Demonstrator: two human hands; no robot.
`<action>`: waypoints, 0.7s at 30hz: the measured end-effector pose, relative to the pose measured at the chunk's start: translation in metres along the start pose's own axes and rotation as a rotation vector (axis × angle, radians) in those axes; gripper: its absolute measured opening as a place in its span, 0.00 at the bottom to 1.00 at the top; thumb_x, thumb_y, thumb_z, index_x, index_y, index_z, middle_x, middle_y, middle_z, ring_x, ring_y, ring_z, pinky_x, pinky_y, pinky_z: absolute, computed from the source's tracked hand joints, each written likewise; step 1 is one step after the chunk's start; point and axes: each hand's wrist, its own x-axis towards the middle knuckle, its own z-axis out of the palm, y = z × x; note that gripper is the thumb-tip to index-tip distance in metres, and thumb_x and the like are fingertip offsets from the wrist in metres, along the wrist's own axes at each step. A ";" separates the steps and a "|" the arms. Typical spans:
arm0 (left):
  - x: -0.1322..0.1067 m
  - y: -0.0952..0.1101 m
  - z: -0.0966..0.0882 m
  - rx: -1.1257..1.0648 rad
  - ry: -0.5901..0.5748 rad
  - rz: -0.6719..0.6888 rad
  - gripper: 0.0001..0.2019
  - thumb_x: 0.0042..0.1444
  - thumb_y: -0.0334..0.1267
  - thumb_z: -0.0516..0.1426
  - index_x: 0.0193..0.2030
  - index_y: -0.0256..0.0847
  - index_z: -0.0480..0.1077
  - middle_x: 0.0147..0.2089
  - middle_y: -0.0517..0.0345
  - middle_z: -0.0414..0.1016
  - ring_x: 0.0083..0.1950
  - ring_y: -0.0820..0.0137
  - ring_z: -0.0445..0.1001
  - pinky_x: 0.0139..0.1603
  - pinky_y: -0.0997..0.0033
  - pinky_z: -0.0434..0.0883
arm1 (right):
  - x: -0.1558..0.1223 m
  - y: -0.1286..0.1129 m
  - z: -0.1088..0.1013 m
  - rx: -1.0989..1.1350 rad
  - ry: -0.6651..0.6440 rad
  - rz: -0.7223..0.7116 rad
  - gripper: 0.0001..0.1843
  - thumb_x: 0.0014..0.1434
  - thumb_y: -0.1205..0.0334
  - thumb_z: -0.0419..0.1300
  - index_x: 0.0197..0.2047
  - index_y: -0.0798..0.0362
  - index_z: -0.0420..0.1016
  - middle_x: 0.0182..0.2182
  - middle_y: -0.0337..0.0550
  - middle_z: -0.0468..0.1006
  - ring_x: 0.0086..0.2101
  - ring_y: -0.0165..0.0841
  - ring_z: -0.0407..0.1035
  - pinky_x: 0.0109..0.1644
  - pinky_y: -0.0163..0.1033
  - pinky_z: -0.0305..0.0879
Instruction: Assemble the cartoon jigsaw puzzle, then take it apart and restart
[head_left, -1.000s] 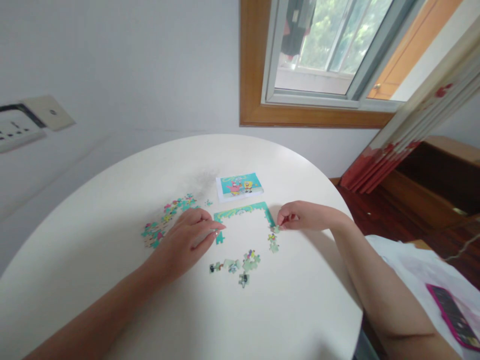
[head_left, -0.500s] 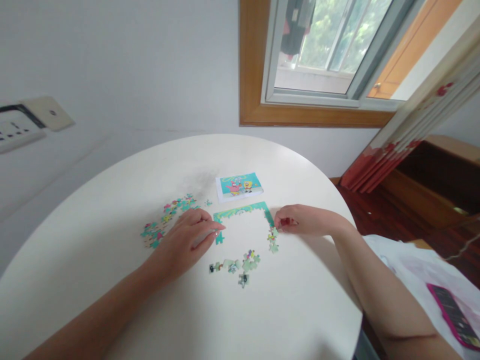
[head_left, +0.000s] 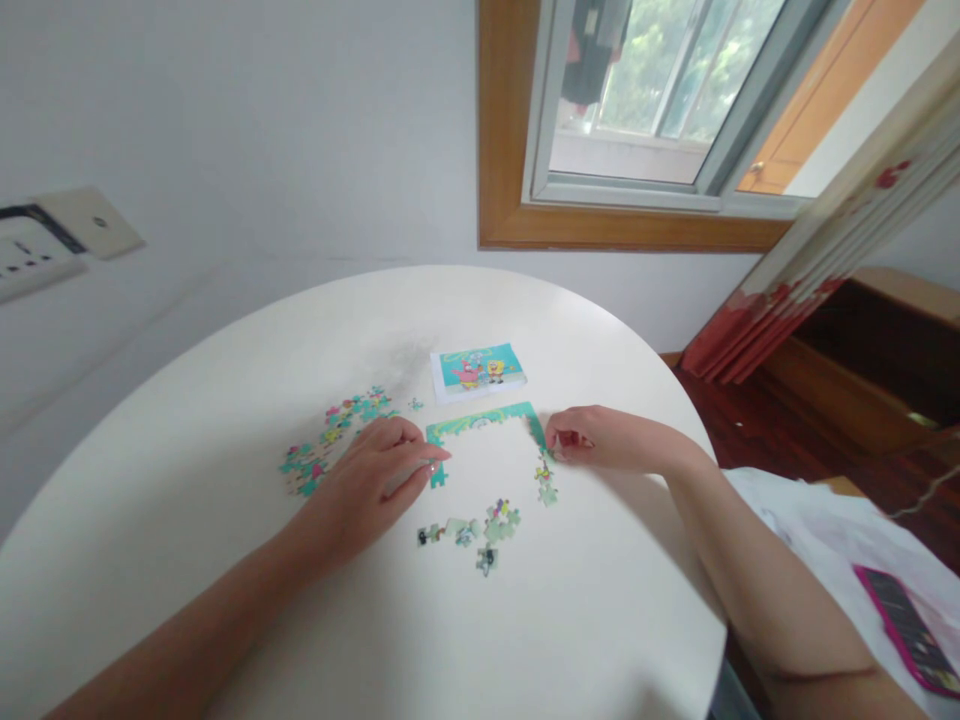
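A partly joined jigsaw border [head_left: 480, 421] lies on the white round table, teal along its top and sides. My left hand [head_left: 379, 465] rests at its left strip, index finger and thumb stretched out and touching the strip, holding nothing. At the right side my right hand [head_left: 581, 438] is closed, fingertips pinched on a puzzle piece at the border's edge; the fingers largely hide it. Pale green joined pieces [head_left: 547, 482] run down just below those fingertips. Nearer me are a joined pale cluster [head_left: 501, 520] and a dark-marked loose piece [head_left: 487, 560].
Beyond the border lies a picture card [head_left: 480, 370] with a pink and a yellow cartoon figure. A heap of loose puzzle pieces [head_left: 330, 435] spreads beside my left hand. A pink-edged phone [head_left: 907, 630] lies on white cloth at the right. Wall and window stand behind the table [head_left: 570, 640].
My right hand's fingertips have shifted slightly left against the border's right side. My left hand stays in place, and the loose pieces lie as before.
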 end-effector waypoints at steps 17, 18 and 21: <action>-0.001 0.000 -0.001 0.004 -0.024 0.012 0.11 0.63 0.34 0.51 0.45 0.43 0.74 0.42 0.54 0.69 0.46 0.64 0.69 0.49 0.62 0.68 | 0.003 0.002 0.007 -0.056 0.011 -0.036 0.07 0.54 0.66 0.58 0.37 0.52 0.73 0.31 0.40 0.76 0.29 0.29 0.67 0.33 0.34 0.58; -0.002 0.000 -0.001 0.003 -0.027 0.011 0.11 0.63 0.34 0.51 0.45 0.43 0.74 0.42 0.54 0.69 0.46 0.65 0.69 0.49 0.62 0.67 | 0.003 0.002 0.008 -0.056 0.009 -0.043 0.07 0.54 0.67 0.58 0.38 0.52 0.73 0.31 0.40 0.76 0.29 0.29 0.67 0.33 0.34 0.58; -0.005 0.003 -0.003 -0.002 -0.047 0.002 0.13 0.64 0.31 0.49 0.47 0.43 0.73 0.43 0.54 0.68 0.47 0.66 0.68 0.50 0.62 0.67 | 0.002 0.003 0.008 -0.059 0.002 -0.053 0.08 0.54 0.67 0.57 0.39 0.52 0.73 0.32 0.40 0.76 0.30 0.29 0.67 0.34 0.34 0.59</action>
